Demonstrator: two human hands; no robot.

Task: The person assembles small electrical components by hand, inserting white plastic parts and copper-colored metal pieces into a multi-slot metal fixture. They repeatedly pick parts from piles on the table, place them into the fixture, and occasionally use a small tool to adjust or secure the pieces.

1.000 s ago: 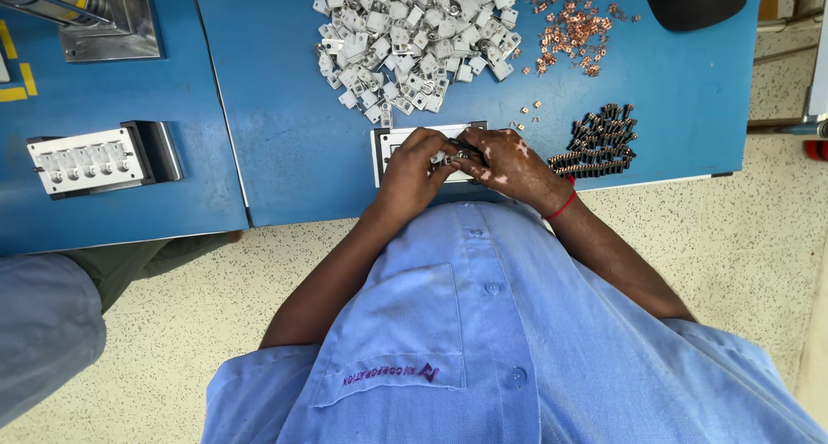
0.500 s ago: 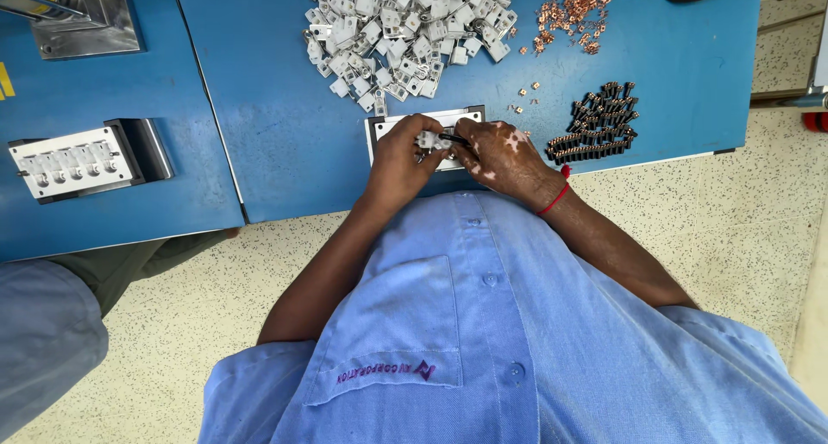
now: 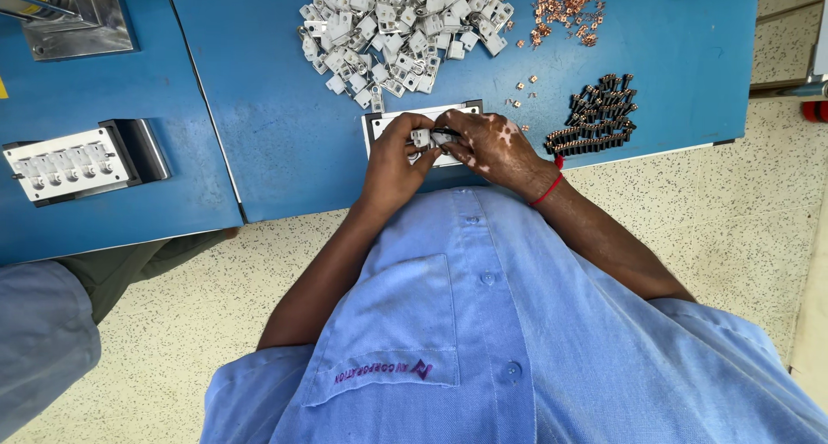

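My left hand and my right hand meet over a white fixture tray at the near edge of the blue table. Between the fingertips of both hands sits a small white plastic part with a dark piece against it. A red thread circles my right wrist. Just beyond the tray lies a heap of several white plastic parts. To the right are a pile of small dark screws and a scatter of copper pieces.
A second blue table stands on the left with a white fixture holding a row of parts and a metal machine base at the back. Another person's grey sleeve shows at lower left. Speckled floor lies below.
The view has shifted slightly, and both hands have moved a little forward onto the tray, still working the small white part between their fingertips.
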